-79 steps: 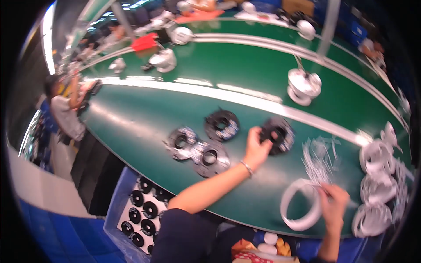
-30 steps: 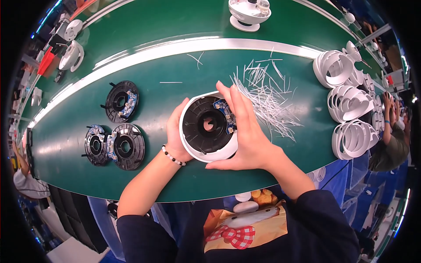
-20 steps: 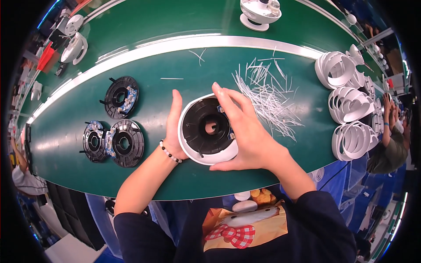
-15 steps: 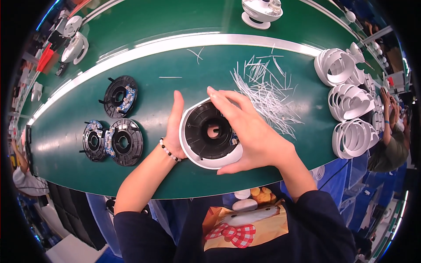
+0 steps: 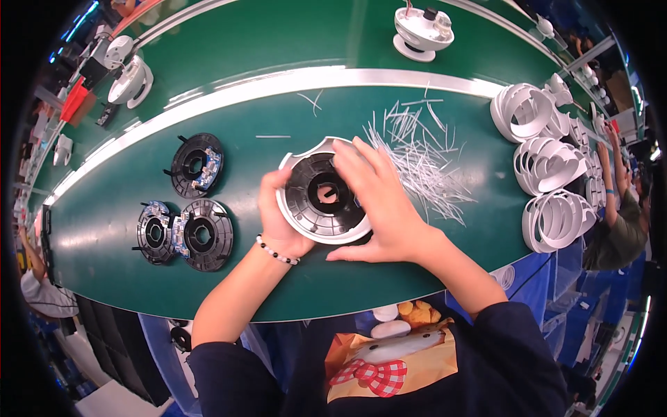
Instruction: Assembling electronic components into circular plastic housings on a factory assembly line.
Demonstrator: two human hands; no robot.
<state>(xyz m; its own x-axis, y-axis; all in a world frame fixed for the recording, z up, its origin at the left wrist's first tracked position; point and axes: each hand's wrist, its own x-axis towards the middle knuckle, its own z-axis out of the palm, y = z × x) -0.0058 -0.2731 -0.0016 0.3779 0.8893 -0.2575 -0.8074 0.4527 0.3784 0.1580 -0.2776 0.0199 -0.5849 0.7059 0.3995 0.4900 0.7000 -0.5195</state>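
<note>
Above the green table I hold a white ring-shaped housing [image 5: 294, 225] with a round black plastic plate [image 5: 303, 191] seated inside it. The plate has a hole in its middle, through which some skin shows. My left hand [image 5: 281, 219] supports the housing from its left side and beneath, thumb up along the rim. My right hand [image 5: 382, 198] is curved over the right side, fingers on the far edge and thumb near the close edge. Its fingers are slightly blurred and hide the plate's right part.
Several black discs [image 5: 186, 170] with blue circuit boards lie on the table [image 5: 104, 215] at the left. A pile of thin white strips [image 5: 427, 167] spreads beyond my right hand. Stacked white rings [image 5: 549, 167] stand at the right. A white bowl-shaped unit [image 5: 422, 31] sits at the back.
The housing has turned and shifted slightly left, so a notch in its far rim now shows. My left thumb has bent in against the rim. My right fingers have moved over the plate.
</note>
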